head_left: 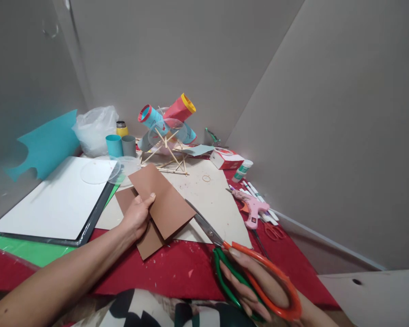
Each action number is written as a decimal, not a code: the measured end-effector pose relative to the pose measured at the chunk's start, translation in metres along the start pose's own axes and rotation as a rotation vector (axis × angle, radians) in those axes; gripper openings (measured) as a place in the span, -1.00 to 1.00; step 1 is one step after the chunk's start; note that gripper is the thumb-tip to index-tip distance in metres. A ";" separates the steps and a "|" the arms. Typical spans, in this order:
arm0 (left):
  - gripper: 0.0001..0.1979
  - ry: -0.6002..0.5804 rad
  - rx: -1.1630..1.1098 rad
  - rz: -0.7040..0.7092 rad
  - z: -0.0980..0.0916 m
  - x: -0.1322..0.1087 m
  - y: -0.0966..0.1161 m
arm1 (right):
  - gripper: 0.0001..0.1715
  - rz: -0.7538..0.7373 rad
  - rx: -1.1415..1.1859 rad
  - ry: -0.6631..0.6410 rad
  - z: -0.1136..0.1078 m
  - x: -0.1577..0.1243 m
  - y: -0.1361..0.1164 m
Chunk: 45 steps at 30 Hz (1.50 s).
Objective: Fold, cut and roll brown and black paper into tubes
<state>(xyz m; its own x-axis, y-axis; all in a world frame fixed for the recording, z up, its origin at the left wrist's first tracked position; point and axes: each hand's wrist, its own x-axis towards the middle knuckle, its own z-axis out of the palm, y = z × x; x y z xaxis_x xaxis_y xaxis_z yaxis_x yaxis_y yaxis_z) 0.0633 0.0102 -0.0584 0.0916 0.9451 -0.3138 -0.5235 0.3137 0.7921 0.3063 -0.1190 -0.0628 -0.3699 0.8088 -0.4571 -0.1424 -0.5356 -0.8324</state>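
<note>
My left hand [139,213] grips a piece of brown card [167,197], thumb on top, above the front of the table. A second brown card part [150,243] shows beneath it; whether the two are joined I cannot tell. In my right hand [248,281] is a pair of scissors [211,234] with one green and one orange handle. Its blades point up and left and are parted, at the right corner of the upper brown card. Behind the card stands a wheel-like model [167,131] of sticks, clear discs and coloured paper tubes.
White sheets [57,200] and clear plastic lids [100,170] lie at left, near a plastic bag [97,129] and two paper tubes [114,145]. A pink glue gun [254,206], markers [255,190] and red-handled scissors [272,231] lie at right. Grey walls enclose the red-covered table [177,272].
</note>
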 end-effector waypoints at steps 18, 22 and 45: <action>-0.66 -0.067 -0.002 0.023 -0.004 -0.002 -0.002 | -0.33 -0.047 0.123 -0.136 0.008 0.012 -0.004; -0.67 -0.048 0.019 0.017 -0.003 -0.004 -0.002 | -0.34 -0.065 0.141 -0.136 0.011 0.015 -0.001; -0.53 -0.098 0.029 -0.004 0.000 -0.013 -0.004 | -0.34 -0.083 0.097 -0.118 0.011 0.016 -0.001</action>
<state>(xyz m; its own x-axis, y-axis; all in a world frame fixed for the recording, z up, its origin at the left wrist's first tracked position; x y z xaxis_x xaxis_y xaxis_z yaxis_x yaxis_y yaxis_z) 0.0637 -0.0035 -0.0576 0.1766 0.9477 -0.2656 -0.4980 0.3189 0.8065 0.2904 -0.1077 -0.0658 -0.4575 0.8204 -0.3430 -0.2633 -0.4935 -0.8290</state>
